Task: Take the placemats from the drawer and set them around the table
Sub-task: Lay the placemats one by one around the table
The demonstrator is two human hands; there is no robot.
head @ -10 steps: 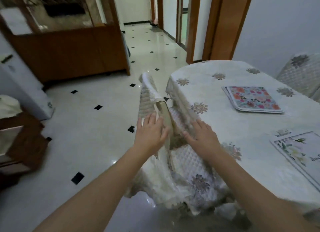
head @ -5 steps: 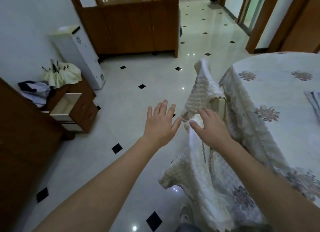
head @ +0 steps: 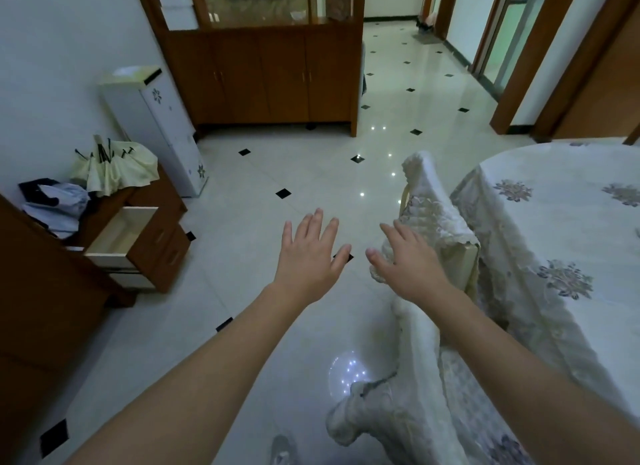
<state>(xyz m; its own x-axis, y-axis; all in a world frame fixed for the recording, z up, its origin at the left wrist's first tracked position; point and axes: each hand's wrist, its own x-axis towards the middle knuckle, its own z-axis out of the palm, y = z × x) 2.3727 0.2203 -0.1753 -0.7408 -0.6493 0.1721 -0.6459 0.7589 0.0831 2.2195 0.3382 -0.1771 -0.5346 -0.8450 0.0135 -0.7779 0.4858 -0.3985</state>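
My left hand (head: 309, 257) hangs over the floor, fingers spread, holding nothing. My right hand (head: 408, 263) is open too, just left of a chair (head: 437, 222) with a quilted white cover. The table (head: 568, 242) under its flowered white cloth fills the right side. No placemat shows in this view. At the left a wooden drawer unit has its top drawer (head: 121, 235) pulled out, and the part of its white inside that I can see looks bare.
A folded cream umbrella (head: 116, 168) and clothes lie on the drawer unit. A white narrow cabinet (head: 157, 128) stands by the wall, a wooden sideboard (head: 263, 80) behind it. Glossy tiled floor (head: 311, 173) stretches between the chair and the drawers.
My view has swung left, away from the table and its placemats, toward the drawer unit. Both hands have let go of the chair cover and now hang open.
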